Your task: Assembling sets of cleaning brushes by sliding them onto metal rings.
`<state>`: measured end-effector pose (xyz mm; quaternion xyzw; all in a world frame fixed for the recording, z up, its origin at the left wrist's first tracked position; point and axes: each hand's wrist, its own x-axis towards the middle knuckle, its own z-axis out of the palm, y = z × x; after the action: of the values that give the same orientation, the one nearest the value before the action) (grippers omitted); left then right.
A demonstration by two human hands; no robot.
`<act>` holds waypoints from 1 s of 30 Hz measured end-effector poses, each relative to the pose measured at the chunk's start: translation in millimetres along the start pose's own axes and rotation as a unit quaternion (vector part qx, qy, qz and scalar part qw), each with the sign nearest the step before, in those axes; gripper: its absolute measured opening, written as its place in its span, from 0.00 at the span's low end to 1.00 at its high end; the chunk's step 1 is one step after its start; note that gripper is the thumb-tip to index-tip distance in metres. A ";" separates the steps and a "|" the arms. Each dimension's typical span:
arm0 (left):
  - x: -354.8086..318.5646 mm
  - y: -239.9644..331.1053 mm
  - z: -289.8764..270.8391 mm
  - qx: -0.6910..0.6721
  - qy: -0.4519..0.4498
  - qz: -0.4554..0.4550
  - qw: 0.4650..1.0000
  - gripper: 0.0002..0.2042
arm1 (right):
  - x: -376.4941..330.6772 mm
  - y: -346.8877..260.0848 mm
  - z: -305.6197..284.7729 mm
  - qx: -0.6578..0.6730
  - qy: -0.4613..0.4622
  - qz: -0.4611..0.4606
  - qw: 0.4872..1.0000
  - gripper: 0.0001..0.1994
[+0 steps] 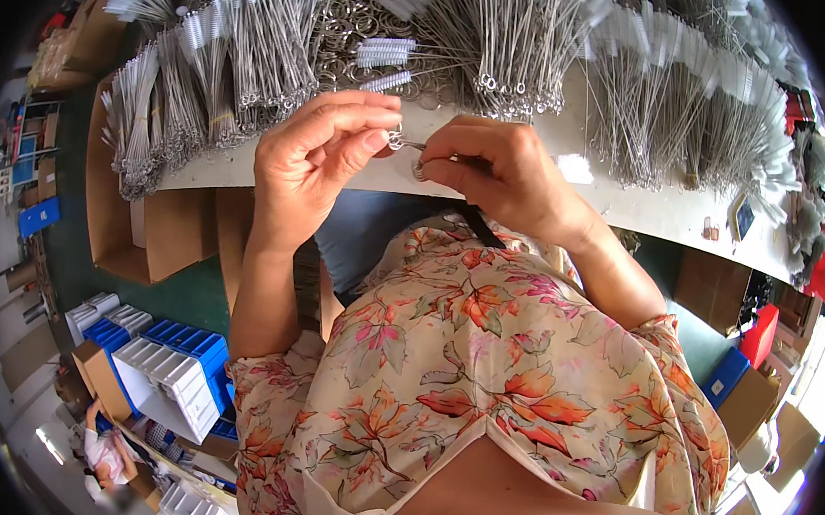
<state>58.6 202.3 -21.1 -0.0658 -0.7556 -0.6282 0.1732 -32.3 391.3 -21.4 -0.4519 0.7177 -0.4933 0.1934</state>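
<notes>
My left hand (310, 162) is closed in a pinch on small metal rings (396, 139) at the table's front edge. Close beside it, my right hand (503, 169) is closed too, its thumb and finger on a thin metal piece that points at the rings. Another round metal bit (419, 170) peeks out under the right fingers; its kind is too small to tell. Beyond both hands, a heap of loose metal rings (351, 27) covers part of the table. A few wire brushes with white bristles (385, 53) lie on that heap.
Bundles of wire-handled brushes (269, 50) line the white table (661, 211) at left, with more bundles (701, 96) at right. An open cardboard box (164, 233) stands below the left edge. White and blue bins (164, 384) are at lower left, near another person (107, 456).
</notes>
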 end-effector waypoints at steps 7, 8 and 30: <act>12.6 17.8 -4.2 0.010 -0.067 0.028 0.997 0.10 | 0.8 -13.7 -9.0 0.216 -0.062 0.194 0.955 0.07; 13.0 17.2 -4.1 0.009 -0.068 0.029 0.997 0.10 | -0.1 -12.2 -9.0 0.239 -0.062 0.185 0.951 0.07; 43.9 55.3 10.8 0.160 0.036 0.176 0.971 0.15 | 27.9 -50.5 -40.1 0.283 0.065 0.037 0.956 0.06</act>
<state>33.3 218.8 43.7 -0.1464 -0.8160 -0.4610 0.3165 -52.6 384.0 45.4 -0.3187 0.5763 -0.6966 0.2846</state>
